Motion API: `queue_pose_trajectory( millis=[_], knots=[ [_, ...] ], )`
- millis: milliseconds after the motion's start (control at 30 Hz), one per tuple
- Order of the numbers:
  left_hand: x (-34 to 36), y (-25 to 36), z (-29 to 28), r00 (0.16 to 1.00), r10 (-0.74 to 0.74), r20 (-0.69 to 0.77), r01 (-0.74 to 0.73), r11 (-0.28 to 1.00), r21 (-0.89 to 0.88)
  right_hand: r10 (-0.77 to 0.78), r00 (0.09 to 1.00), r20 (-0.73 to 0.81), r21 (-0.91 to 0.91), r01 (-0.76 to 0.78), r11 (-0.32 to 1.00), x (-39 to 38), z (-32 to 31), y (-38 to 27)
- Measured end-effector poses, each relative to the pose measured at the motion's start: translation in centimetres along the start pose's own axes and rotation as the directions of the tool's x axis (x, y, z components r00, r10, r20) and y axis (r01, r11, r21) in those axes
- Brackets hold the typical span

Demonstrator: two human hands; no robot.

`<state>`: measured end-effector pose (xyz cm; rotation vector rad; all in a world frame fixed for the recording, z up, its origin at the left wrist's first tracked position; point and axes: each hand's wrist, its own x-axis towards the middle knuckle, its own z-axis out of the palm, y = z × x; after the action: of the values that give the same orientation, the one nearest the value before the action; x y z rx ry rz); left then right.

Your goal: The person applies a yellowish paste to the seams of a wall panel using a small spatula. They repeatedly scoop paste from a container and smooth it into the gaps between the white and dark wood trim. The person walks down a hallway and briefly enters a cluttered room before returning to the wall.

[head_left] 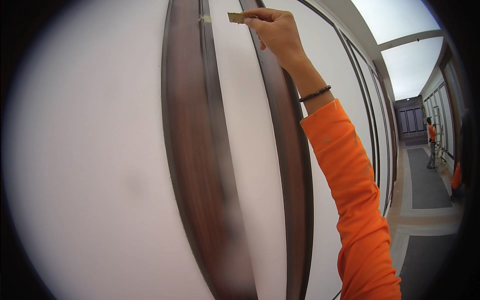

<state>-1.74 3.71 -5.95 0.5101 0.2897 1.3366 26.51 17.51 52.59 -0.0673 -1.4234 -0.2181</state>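
One flat piece (236,18): small, thin and oblong, dull yellow-brown, its lower edge a little ragged; what it is made of I cannot make out.
Where the piece is: high up, in front of the white strip (245,90) that runs between the brown panels; whether it touches that surface I cannot tell.
Right hand (279,32): one, raised, thumb and fingers pinched together on the right end of the piece, the rest poking out to the left.
Left hand: out of my sight, so I cannot tell how it stands.
Pale smear (206,19): one, cream-coloured, on the dark edging of the left panel, near the piece but apart from it.
Brown panels (192,125): two, upright, reddish-brown with dark edges, the left one broader.
Orange sleeve (350,165): one, smudged with grey in places.
Bracelet (316,93): one, dark, around the wrist just above the cuff.
Ceiling panels (412,65): two, glowing white over the corridor.
Co-workers (431,140): two in orange, one standing beside a single ladder (440,132), the other only partly visible farther right.
Floor strips (429,177): at least two, grey.
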Motion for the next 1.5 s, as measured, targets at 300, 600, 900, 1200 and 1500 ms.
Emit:
queue_pose_trajectory(
  millis=[300, 600, 900, 1200, 1500],
  knots=[
    [0.8, -4.2, -2.3, 0.926, 0.321, -0.199, -0.313, 0.947, 0.072, -0.469, 0.864, 0.185, 0.261, 0.417, 0.871, -12.7, -9.3, 5.0],
    [2.4, -11.1, 7.1, 0.825, 0.543, -0.158, -0.538, 0.840, 0.077, -0.017, 0.930, 0.368, 0.381, -0.134, 0.915, -31.4, -25.1, 7.5],
    [-4.6, -22.8, 12.6, 0.553, 0.795, -0.247, -0.661, 0.600, 0.451, 0.581, 0.569, 0.582, 0.608, -0.779, 0.154, -50.5, -28.6, 10.2],
    [-2.3, -41.1, 14.5, -0.253, 0.892, -0.373, -0.461, 0.227, 0.857, 0.032, 0.147, 0.989, 0.145, -0.877, -0.459, -58.5, -27.8, -0.6],
    [6.4, -35.8, 23.3, -0.092, 0.846, -0.525, -0.754, 0.285, 0.591, 0.013, 0.040, 0.999, 0.041, -0.842, -0.537, -53.1, -25.4, 4.3]
  ],
)
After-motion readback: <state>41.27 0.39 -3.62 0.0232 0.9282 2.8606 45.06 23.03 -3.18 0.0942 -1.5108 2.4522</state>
